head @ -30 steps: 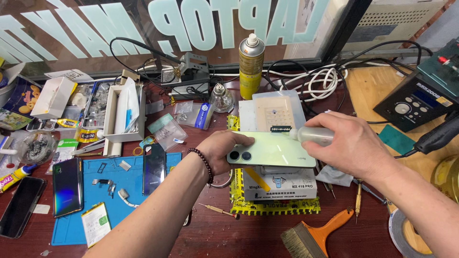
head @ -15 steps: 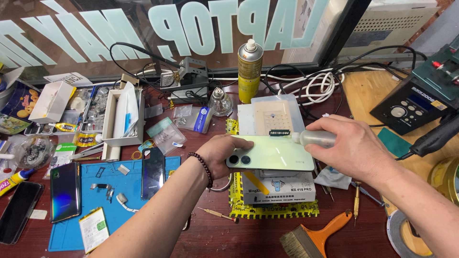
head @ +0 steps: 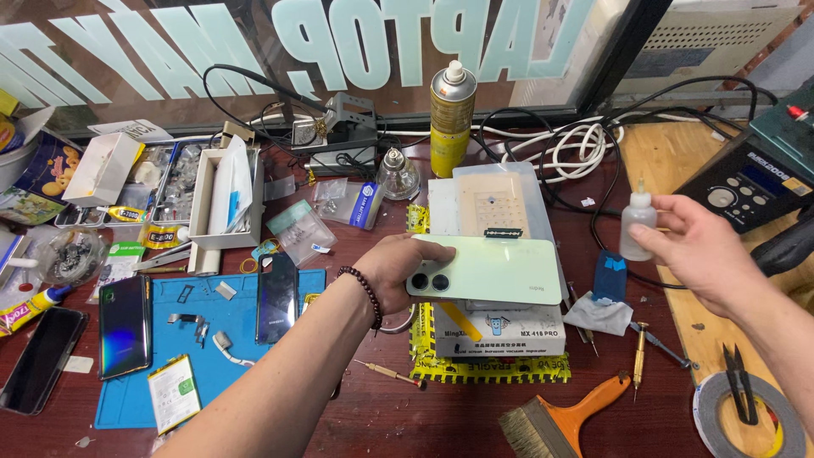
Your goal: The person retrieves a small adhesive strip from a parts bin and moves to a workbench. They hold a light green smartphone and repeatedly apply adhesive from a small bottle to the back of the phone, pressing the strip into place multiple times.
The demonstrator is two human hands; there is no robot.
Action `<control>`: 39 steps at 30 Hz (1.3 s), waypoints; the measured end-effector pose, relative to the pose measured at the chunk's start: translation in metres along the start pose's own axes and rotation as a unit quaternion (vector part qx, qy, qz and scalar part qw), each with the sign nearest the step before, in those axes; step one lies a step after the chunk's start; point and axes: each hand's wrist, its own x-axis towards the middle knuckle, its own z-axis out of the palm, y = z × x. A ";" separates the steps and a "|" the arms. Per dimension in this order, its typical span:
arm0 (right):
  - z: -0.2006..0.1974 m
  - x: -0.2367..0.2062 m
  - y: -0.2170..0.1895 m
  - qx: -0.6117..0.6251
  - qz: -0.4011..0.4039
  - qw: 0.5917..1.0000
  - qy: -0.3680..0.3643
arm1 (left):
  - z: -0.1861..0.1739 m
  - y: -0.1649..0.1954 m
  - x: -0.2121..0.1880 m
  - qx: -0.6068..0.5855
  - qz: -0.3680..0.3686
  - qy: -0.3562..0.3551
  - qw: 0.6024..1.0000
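My left hand [head: 392, 270] is clamped on the camera end of the pale green phone [head: 490, 270], back side up at centre frame, resting on the white box [head: 500, 329]. My right hand [head: 697, 250] has pulled away to the right edge since half a second ago, when it was over the phone; now it pinches the small clear bottle [head: 637, 222] upright, well apart from the phone. The dark red bench [head: 441, 416] is crowded: a blue mat [head: 199, 339] at lower left, a yellow spray can [head: 451, 119] top centre, an orange-handled brush [head: 564, 417] along the bottom, and a lettered window behind.
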 end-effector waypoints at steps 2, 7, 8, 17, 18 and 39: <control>0.014 0.012 0.021 -0.040 -0.027 0.999 0.007 | 0.001 -0.001 0.001 0.002 0.007 -0.006 1.000; 0.059 0.026 0.047 -0.197 -0.019 0.979 0.054 | -0.001 -0.004 0.003 0.017 0.018 0.014 1.000; 0.065 0.025 0.051 -0.230 -0.010 0.971 0.058 | -0.001 -0.005 0.004 0.018 0.019 0.016 1.000; 0.040 0.023 0.044 -0.240 -0.195 0.951 0.021 | -0.001 -0.004 0.003 0.008 0.024 0.024 0.999; 0.028 0.015 0.032 -0.290 -0.208 0.933 0.043 | -0.001 -0.003 0.002 0.012 0.022 0.035 0.999; 0.111 -0.027 -0.126 -0.339 -0.262 0.894 -0.132 | 0.003 -0.004 0.000 0.001 0.031 0.054 0.998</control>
